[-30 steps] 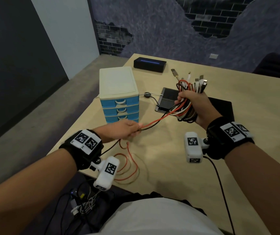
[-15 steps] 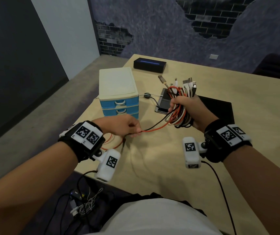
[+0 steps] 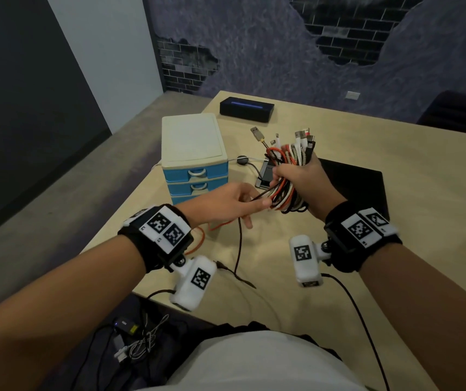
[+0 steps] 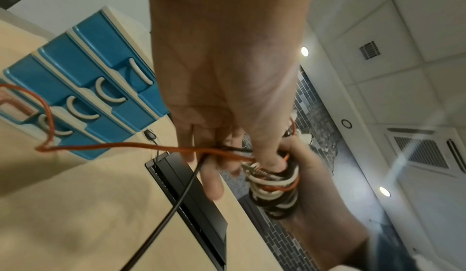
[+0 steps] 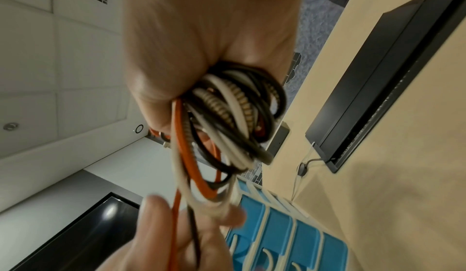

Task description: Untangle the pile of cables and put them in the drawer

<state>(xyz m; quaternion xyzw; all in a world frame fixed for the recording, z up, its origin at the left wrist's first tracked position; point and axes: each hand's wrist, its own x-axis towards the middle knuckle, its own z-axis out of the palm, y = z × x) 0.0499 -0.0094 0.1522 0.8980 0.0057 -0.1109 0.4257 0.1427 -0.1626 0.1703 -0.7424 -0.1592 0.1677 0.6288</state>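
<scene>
My right hand (image 3: pixel 282 176) grips a coiled bundle of cables (image 3: pixel 285 162), white, black, orange and braided, above the table with the plugs sticking up. The bundle (image 5: pixel 234 115) fills the fist in the right wrist view. My left hand (image 3: pixel 257 203) is right beside it, pinching an orange cable (image 3: pixel 220 227) and a thin black cable (image 3: pixel 239 244) where they leave the bundle. Both cables (image 4: pixel 113 145) trail down to the table. The blue drawer unit (image 3: pixel 195 153) with a cream top stands at the left, and its lowest drawer looks slightly pulled out in the left wrist view.
A phone (image 3: pixel 265 176) and a black pad (image 3: pixel 353 187) lie behind my hands. A black box with a blue light (image 3: pixel 246 110) sits at the table's far edge. Bare tabletop (image 3: pixel 437 193) lies to the right. More loose cables (image 3: pixel 138 340) lie below the near edge.
My left hand slid right along the orange and black cables up to the bundle. The right hand brought the bundle slightly left and lower. The orange loops on the table have been drawn in.
</scene>
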